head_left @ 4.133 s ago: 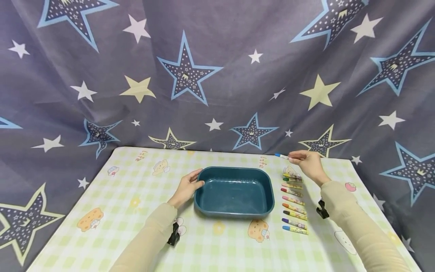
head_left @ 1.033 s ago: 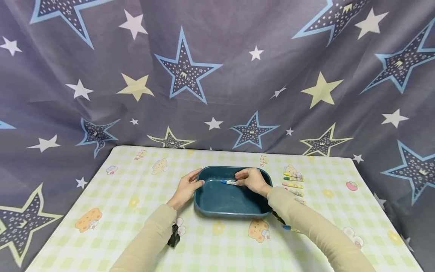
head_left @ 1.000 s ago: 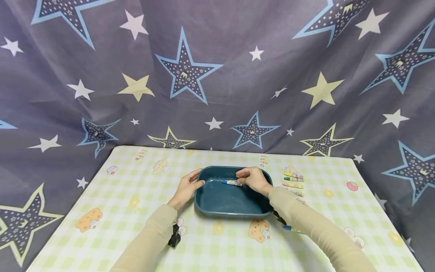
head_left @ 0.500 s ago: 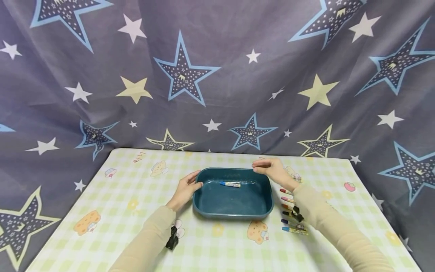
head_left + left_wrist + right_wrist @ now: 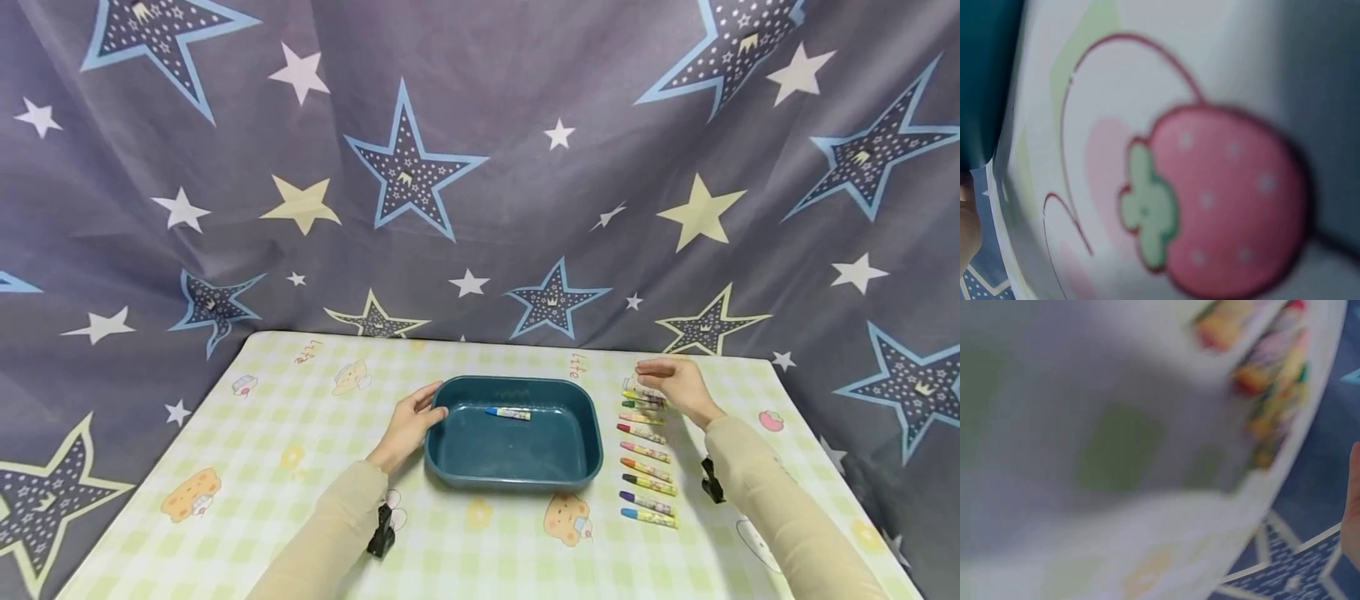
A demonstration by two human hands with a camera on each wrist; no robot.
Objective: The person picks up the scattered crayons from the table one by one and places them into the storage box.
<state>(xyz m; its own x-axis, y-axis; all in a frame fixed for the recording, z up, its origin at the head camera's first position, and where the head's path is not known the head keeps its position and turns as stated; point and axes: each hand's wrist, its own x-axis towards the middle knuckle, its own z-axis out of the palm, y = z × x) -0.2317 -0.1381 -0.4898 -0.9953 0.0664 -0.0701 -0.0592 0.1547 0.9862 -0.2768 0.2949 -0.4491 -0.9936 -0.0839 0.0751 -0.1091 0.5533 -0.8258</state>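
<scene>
My left hand (image 5: 407, 427) grips the left rim of a dark teal plastic basin (image 5: 516, 482), thumb over the edge. Inside lies one crayon with a blue tip (image 5: 508, 413), near the back wall. Over the far end of a row of crayons is my right hand (image 5: 678, 388), its fingers fairly straight and nothing seen between them; closest beneath it is a yellow crayon (image 5: 642, 397). The left wrist view catches the basin's side (image 5: 984, 81) and a bit of my left hand (image 5: 967, 222). Blurred crayons (image 5: 1263, 369) show in the right wrist view, the right hand (image 5: 1352, 515) at its edge.
The row runs front to back right of the basin: a light blue crayon (image 5: 649, 518) nearest, then several others, such as a red one (image 5: 641, 434). A pale checked cloth (image 5: 285, 517) covers the table, and a star-patterned curtain (image 5: 480, 208) hangs behind it.
My right hand held a white and blue crayon over the table, laid it in the basin and let go. It then moved right, back over the row. My left hand stays on the rim.
</scene>
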